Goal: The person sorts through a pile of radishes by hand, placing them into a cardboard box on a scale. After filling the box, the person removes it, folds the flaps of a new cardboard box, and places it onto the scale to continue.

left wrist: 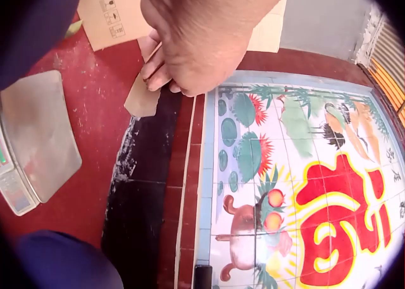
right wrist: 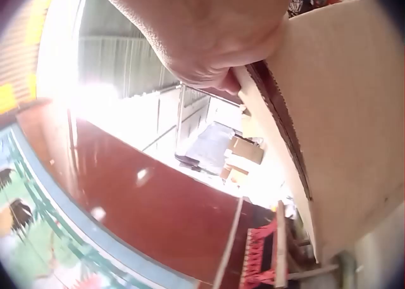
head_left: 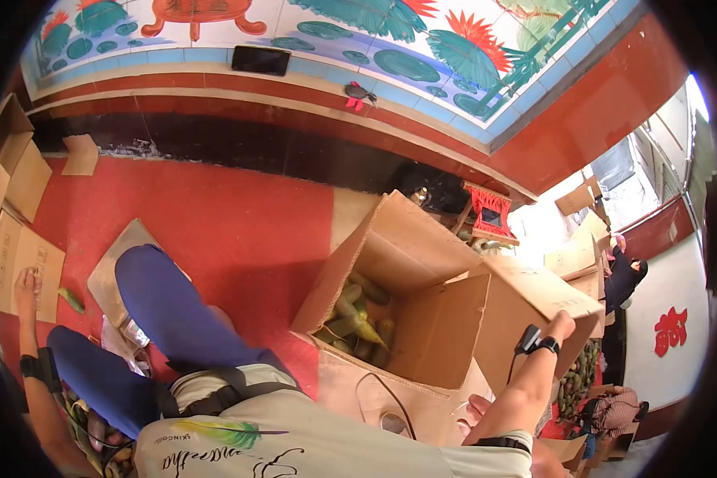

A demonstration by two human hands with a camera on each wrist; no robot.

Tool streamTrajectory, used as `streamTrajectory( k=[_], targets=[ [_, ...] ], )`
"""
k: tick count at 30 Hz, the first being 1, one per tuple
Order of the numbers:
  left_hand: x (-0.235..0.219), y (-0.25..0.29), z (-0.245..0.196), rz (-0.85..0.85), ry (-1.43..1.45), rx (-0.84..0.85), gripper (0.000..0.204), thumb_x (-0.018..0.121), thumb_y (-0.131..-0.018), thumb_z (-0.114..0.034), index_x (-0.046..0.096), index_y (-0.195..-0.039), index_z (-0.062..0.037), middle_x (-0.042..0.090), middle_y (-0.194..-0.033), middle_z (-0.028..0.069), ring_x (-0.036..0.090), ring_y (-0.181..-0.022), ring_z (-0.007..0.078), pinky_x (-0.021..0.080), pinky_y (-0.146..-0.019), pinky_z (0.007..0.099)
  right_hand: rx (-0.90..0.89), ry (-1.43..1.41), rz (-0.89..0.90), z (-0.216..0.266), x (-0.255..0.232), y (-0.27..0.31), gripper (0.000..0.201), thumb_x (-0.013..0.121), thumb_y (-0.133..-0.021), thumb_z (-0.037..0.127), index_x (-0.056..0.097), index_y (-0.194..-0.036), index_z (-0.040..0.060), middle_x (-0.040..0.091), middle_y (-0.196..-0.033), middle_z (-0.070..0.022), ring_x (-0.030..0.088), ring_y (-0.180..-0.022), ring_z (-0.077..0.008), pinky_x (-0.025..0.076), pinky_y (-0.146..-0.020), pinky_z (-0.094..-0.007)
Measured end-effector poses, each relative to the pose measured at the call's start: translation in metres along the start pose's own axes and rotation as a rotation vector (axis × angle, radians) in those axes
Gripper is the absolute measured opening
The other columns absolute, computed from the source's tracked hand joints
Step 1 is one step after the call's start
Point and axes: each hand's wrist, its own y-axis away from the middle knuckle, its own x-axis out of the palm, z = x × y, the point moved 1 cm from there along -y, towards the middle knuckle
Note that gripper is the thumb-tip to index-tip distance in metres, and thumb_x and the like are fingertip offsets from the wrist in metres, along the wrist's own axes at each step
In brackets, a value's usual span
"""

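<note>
My right hand [head_left: 562,325] grips the top edge of a flap on a large open cardboard box [head_left: 446,319]. In the right wrist view, the fingers of that right hand [right wrist: 218,39] bend over the edge of the flap [right wrist: 342,112]. Several long green and pale vegetables [head_left: 358,315] lie inside the box at its left. Far to the left, my left hand [head_left: 29,285] overlaps the printed flap of another carton [head_left: 48,263]. Seen from the left wrist, this left hand [left wrist: 196,42] has loosely curled fingers, with nothing visible between them.
A flat metal-topped scale [left wrist: 47,137] is on the red floor beside my knee. One green vegetable [head_left: 71,299] lies near the left carton. A red-draped stool [head_left: 490,213] stands behind the large box. Two people, one in a checked shirt [head_left: 617,410], are at the right.
</note>
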Motion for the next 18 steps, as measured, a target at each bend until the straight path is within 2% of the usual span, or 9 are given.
streamTrajectory(
  k=[5,7,11,12,13,14,15,16,18],
  targets=[
    [0.059,0.032,-0.035,-0.135,-0.035,0.072,0.027,0.048,-0.097,-0.027,0.061,-0.101,-0.0037,0.061,-0.075,0.0017,0.056,-0.069,0.0093,0.043,-0.063,0.0229,-0.045,-0.224,-0.202,0.13,-0.007,0.035,0.031,0.05,-0.073,0.014,0.06,-0.085,-0.013,0.063,-0.082,-0.0186,0.062,-0.072,-0.0307,0.048,-0.064,-0.0451],
    [0.072,0.045,-0.034,0.001,-0.002,0.137,0.027,0.049,-0.097,-0.026,0.061,-0.102,-0.0022,0.064,-0.08,0.0052,0.058,-0.073,0.0115,0.044,-0.07,0.0259,-0.217,0.27,-0.3,0.185,-0.009,0.036,0.041,0.055,-0.079,0.028,0.065,-0.083,-0.0121,0.068,-0.082,-0.024,0.065,-0.076,-0.0347,0.048,-0.07,-0.0432],
    [0.095,0.104,-0.087,0.068,0.001,0.058,0.021,0.052,-0.094,-0.019,0.061,-0.1,-0.0009,0.065,-0.081,0.0072,0.06,-0.071,0.0127,0.046,-0.065,0.0275,-0.562,0.416,-0.44,0.293,-0.005,0.077,0.048,0.058,-0.084,0.043,0.069,-0.083,-0.0042,0.066,-0.084,-0.0249,0.064,-0.08,-0.039,0.048,-0.075,-0.0456],
    [0.098,0.114,-0.1,0.045,-0.001,0.107,0.019,0.053,-0.093,-0.017,0.062,-0.099,-0.0005,0.065,-0.08,0.0068,0.06,-0.07,0.0125,0.047,-0.063,0.0274,-0.572,0.492,-0.4,0.32,-0.009,0.091,0.045,0.057,-0.087,0.041,0.07,-0.088,-0.0023,0.067,-0.091,-0.0225,0.064,-0.083,-0.0362,0.049,-0.076,-0.0426],
    [0.099,0.121,-0.109,0.021,-0.006,0.155,0.018,0.053,-0.092,-0.015,0.062,-0.097,-0.0001,0.064,-0.08,0.0063,0.061,-0.07,0.0124,0.047,-0.062,0.0273,-0.89,0.527,-0.368,0.313,-0.012,0.043,0.034,0.052,-0.092,0.029,0.069,-0.101,0.0012,0.067,-0.103,-0.018,0.065,-0.089,-0.031,0.051,-0.077,-0.0373],
    [0.102,0.124,-0.101,0.009,0.035,0.203,0.016,0.054,-0.091,-0.013,0.062,-0.097,-0.0001,0.064,-0.079,0.0062,0.061,-0.071,0.0126,0.047,-0.062,0.0274,-0.952,0.499,-0.414,0.343,-0.015,0.092,0.028,0.048,-0.095,0.017,0.065,-0.115,0.0062,0.065,-0.113,-0.0142,0.064,-0.095,-0.0266,0.052,-0.081,-0.0329],
    [0.104,0.126,-0.096,0.003,0.08,0.26,0.015,0.056,-0.09,-0.012,0.062,-0.097,0.0,0.064,-0.079,0.0061,0.062,-0.072,0.0128,0.047,-0.063,0.0275,-1.091,0.759,-0.554,0.359,-0.024,0.115,0.029,0.046,-0.096,0.012,0.064,-0.118,0.0093,0.063,-0.116,-0.0132,0.063,-0.099,-0.0273,0.051,-0.083,-0.0326],
    [0.1,0.132,-0.102,0.049,0.034,0.21,0.014,0.057,-0.089,-0.011,0.062,-0.097,-0.0004,0.064,-0.079,0.0075,0.062,-0.073,0.0142,0.048,-0.063,0.0281,-1.265,0.675,-0.581,0.374,-0.034,0.123,0.029,0.048,-0.096,0.016,0.064,-0.119,0.0106,0.062,-0.119,-0.0141,0.062,-0.103,-0.0272,0.051,-0.085,-0.0329],
    [0.093,0.142,-0.117,0.07,-0.015,0.145,0.014,0.058,-0.088,-0.01,0.062,-0.097,-0.0008,0.065,-0.08,0.0088,0.063,-0.073,0.0156,0.048,-0.064,0.0288,-0.718,-0.315,-0.169,0.443,-0.029,0.274,0.04,0.05,-0.091,0.008,0.053,-0.131,0.0079,0.059,-0.122,-0.0163,0.061,-0.104,-0.0241,0.05,-0.086,-0.0301]
  ],
)
